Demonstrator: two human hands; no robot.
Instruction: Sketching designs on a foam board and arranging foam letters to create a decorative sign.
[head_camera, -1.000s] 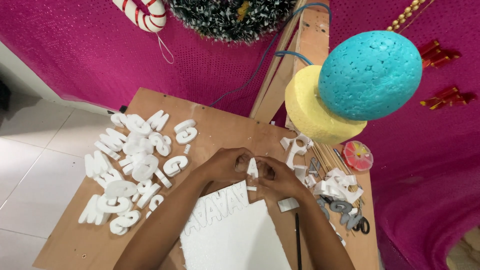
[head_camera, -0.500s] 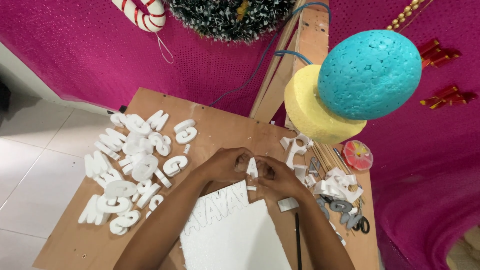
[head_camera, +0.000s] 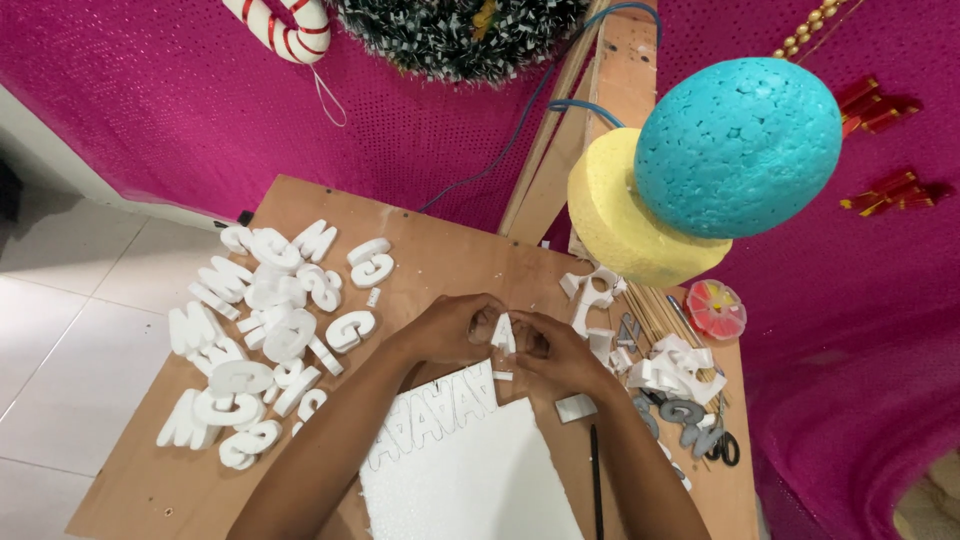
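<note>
Wooden board (head_camera: 430, 250) lies under everything; pile of foam letters (head_camera: 265, 335) on its left part; foam sheet (head_camera: 470, 470) on the near middle, its cut edge toward the hands; left hand (head_camera: 455, 328) and right hand (head_camera: 555, 352) meet above that edge, a small foam letter (head_camera: 503, 333) between their fingertips; foam scraps (head_camera: 670, 368) on the right part, scissors (head_camera: 715, 442) nearer than them; pencil (head_camera: 595, 480) just right of the sheet; two foam balls (head_camera: 700, 170) hang above the right side; wreath (head_camera: 460, 30) behind the board.
</note>
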